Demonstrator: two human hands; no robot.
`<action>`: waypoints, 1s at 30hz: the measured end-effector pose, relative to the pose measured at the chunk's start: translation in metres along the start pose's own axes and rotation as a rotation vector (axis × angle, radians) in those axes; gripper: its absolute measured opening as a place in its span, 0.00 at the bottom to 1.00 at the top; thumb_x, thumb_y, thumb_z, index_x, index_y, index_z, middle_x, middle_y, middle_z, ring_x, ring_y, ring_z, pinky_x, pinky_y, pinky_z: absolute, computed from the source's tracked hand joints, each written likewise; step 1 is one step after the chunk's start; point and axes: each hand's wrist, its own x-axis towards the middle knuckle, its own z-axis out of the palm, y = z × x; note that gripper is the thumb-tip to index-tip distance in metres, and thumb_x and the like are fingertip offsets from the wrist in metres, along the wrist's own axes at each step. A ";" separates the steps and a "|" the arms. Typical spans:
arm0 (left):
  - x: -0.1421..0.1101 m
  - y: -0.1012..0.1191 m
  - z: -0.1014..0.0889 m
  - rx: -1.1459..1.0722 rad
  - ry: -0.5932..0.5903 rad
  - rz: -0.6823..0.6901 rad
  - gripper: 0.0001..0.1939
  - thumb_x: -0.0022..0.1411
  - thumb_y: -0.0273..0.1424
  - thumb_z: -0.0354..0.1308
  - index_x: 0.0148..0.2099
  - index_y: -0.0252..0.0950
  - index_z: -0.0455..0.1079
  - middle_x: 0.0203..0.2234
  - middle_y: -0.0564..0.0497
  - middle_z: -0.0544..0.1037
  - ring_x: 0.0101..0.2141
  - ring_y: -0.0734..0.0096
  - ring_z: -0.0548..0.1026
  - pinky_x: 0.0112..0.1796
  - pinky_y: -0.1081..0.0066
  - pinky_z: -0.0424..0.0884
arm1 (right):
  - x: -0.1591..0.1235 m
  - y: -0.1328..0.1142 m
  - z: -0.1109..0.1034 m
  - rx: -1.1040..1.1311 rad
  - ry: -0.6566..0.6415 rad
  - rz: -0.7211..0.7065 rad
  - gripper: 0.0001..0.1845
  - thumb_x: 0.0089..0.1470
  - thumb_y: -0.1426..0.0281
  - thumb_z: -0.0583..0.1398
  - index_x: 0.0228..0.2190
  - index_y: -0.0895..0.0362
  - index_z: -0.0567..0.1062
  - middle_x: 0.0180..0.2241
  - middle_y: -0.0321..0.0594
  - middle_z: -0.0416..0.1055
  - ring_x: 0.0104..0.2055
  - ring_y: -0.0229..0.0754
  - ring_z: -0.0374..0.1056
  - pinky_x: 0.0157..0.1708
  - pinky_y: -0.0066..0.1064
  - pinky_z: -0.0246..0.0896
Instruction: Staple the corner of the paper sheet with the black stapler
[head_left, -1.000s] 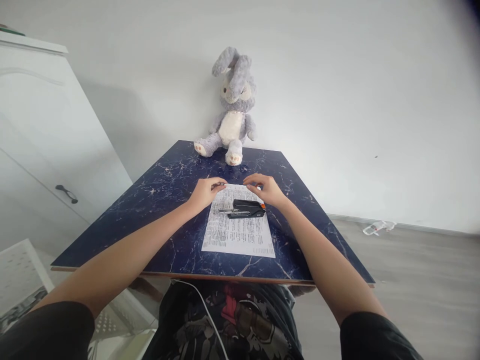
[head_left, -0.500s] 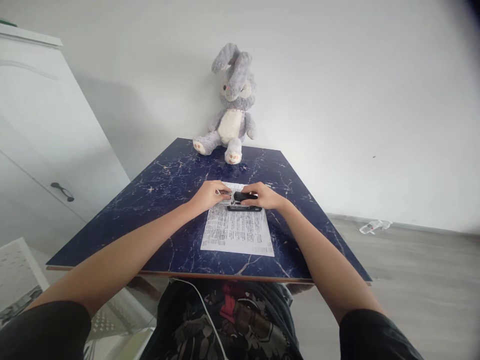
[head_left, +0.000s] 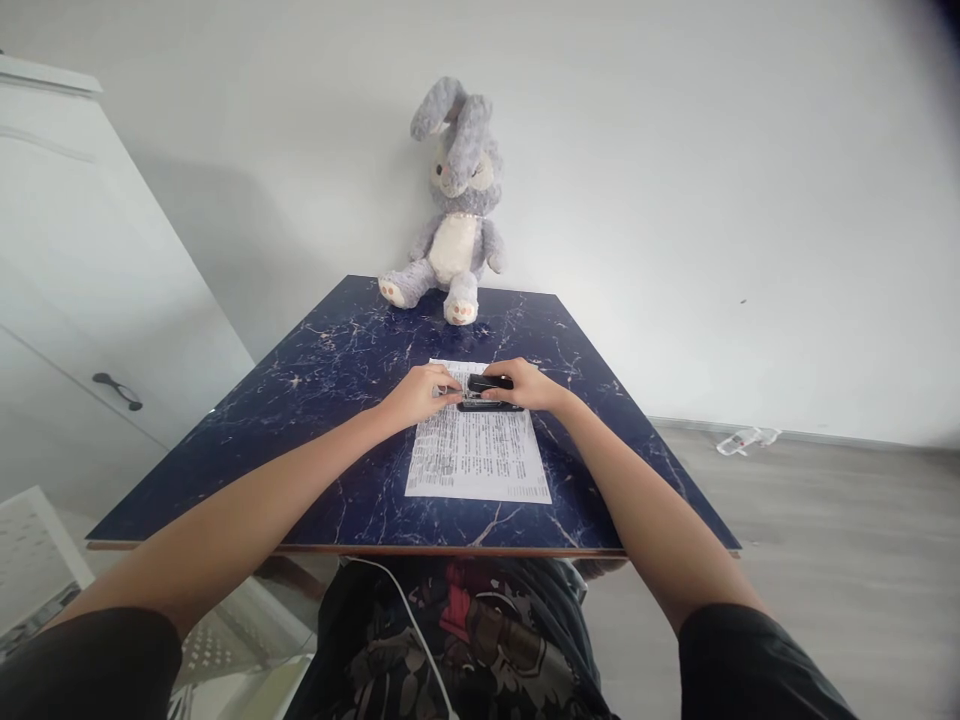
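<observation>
A smooth, pale wall (head_left: 615,200) rises beyond the sheet. Beneath the sheet spreads a flat, glossy tabletop (head_left: 300,400), dark blue with white marble veining. Well left of the sheet stands a white cabinet (head_left: 82,240) with a curved dark handle. Beyond the sheet sits a fluffy grey plush rabbit (head_left: 455,200) with a cream belly. The thin, printed rectangular sheet (head_left: 480,455) lies flat. Over its far part, the right hand (head_left: 525,385) grasps the black, elongated stapler (head_left: 491,383); the left hand (head_left: 424,392) has its fingertips drawn together at the stapler's left end, their exact hold unclear.
</observation>
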 end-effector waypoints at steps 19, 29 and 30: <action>0.001 -0.002 0.007 0.029 -0.024 -0.097 0.05 0.60 0.30 0.73 0.40 0.38 0.85 0.35 0.48 0.84 0.33 0.65 0.79 0.39 0.65 0.74 | 0.000 0.002 0.001 -0.004 -0.031 -0.024 0.19 0.62 0.54 0.62 0.32 0.58 0.74 0.30 0.37 0.71 0.31 0.39 0.61 0.34 0.32 0.50; 0.000 -0.002 0.004 0.048 -0.077 -0.121 0.08 0.61 0.33 0.72 0.42 0.38 0.85 0.36 0.46 0.85 0.35 0.61 0.81 0.40 0.62 0.77 | 0.000 0.001 0.001 -0.010 -0.034 -0.026 0.17 0.62 0.56 0.63 0.33 0.58 0.75 0.31 0.38 0.72 0.32 0.39 0.62 0.35 0.32 0.51; 0.000 -0.002 0.002 0.033 -0.096 -0.126 0.09 0.62 0.34 0.70 0.44 0.38 0.85 0.37 0.45 0.86 0.36 0.60 0.81 0.41 0.61 0.77 | 0.000 0.001 0.001 -0.008 -0.031 -0.024 0.16 0.62 0.56 0.63 0.34 0.58 0.76 0.31 0.38 0.72 0.32 0.39 0.63 0.35 0.32 0.52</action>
